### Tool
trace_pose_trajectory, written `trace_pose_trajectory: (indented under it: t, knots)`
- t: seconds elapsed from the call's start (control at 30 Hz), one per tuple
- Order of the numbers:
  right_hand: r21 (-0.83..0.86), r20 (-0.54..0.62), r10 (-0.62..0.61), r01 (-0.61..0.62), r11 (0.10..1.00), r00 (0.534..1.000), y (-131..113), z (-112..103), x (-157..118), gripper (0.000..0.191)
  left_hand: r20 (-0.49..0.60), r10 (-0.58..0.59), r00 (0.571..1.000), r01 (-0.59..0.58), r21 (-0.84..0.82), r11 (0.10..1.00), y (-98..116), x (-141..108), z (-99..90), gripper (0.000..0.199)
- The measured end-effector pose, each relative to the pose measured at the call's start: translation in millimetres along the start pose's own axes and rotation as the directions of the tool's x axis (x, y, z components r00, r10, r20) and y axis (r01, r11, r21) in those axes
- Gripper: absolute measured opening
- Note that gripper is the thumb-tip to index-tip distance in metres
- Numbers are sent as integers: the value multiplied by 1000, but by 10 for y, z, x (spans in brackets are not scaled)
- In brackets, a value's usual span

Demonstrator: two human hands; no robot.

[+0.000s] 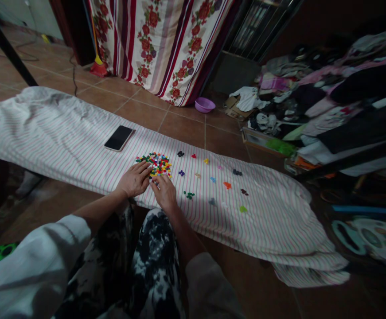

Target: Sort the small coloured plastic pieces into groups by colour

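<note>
A mixed pile of small coloured pieces [162, 163] lies on the striped cloth in front of me. My left hand [134, 179] rests flat at the pile's left side, fingers stretched over its edge. At the near edge, my right hand [165, 193] has its thumb and fingers curled together; whatever is between the tips is too small to make out. To the right, pieces sit in small single-colour groups, among them black [180, 154], yellow [206, 161], dark blue [181, 173], orange [227, 185], green [189, 195] and lime [243, 208].
A phone [118, 138] lies left of the pile on the striped cloth [63, 141], which covers a long low surface. Beyond are a floral curtain [159, 44], a purple basin [205, 104] and a red broom [99, 67]. Heaped clothes [332, 93] stand at the right.
</note>
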State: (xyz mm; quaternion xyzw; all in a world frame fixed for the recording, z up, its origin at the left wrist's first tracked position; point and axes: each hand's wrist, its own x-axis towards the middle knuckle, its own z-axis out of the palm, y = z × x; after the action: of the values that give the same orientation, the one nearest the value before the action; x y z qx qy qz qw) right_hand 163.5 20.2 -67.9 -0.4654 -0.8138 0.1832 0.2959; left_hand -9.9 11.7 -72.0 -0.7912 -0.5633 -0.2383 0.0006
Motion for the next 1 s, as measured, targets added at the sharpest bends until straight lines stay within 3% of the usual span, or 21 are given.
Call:
trace_pose_trajectory:
  t: [0.6,1.0]
  knots:
    - [-21,-23,-50,49,999,999,-86,-35,-73,8,-34,22,999,-21,12,1000,-19,-8,17,46]
    - [20,-62,-4,6,1000,998,-87,-61,-84,23,-58,46,997,-46,15,999,-44,-11,34,47]
